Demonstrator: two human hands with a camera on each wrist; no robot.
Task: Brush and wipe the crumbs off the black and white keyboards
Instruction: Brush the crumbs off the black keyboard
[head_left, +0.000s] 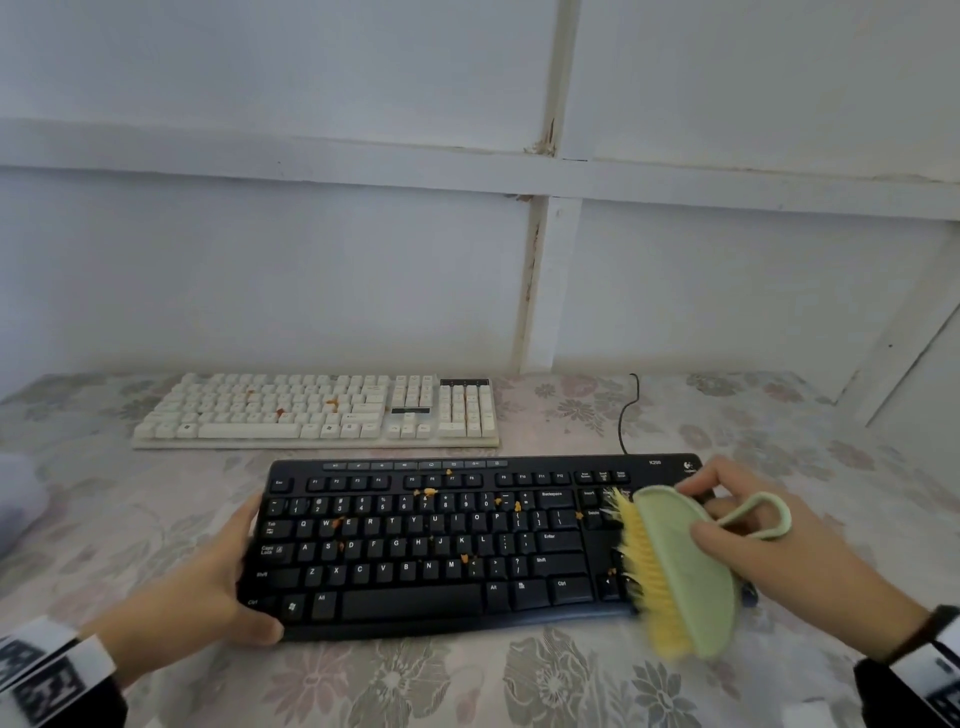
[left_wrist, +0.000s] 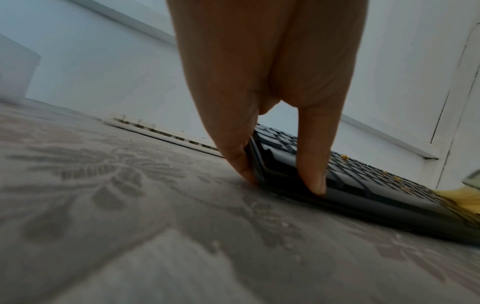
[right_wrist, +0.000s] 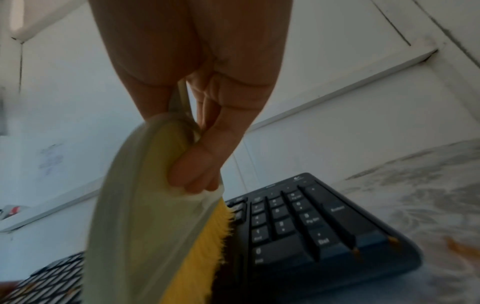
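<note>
A black keyboard (head_left: 441, 540) lies near me on the flowered cloth, with orange crumbs (head_left: 428, 491) scattered over its keys. My left hand (head_left: 228, 577) grips its left end, thumb on the front corner and fingers (left_wrist: 241, 164) against the side edge. My right hand (head_left: 753, 540) holds a pale green brush (head_left: 691, 571) with yellow bristles (head_left: 644, 566), which touch the keys at the right end by the number pad (right_wrist: 291, 222). The brush is blurred. Behind lies a white keyboard (head_left: 317, 410), also with crumbs on it.
The black keyboard's cable (head_left: 626, 415) curls back toward the white panelled wall (head_left: 467, 260). Some orange crumbs (right_wrist: 459, 248) lie on the cloth (head_left: 571, 686) off the keyboard's right end. A pale blurred object (head_left: 15, 499) sits at the far left edge.
</note>
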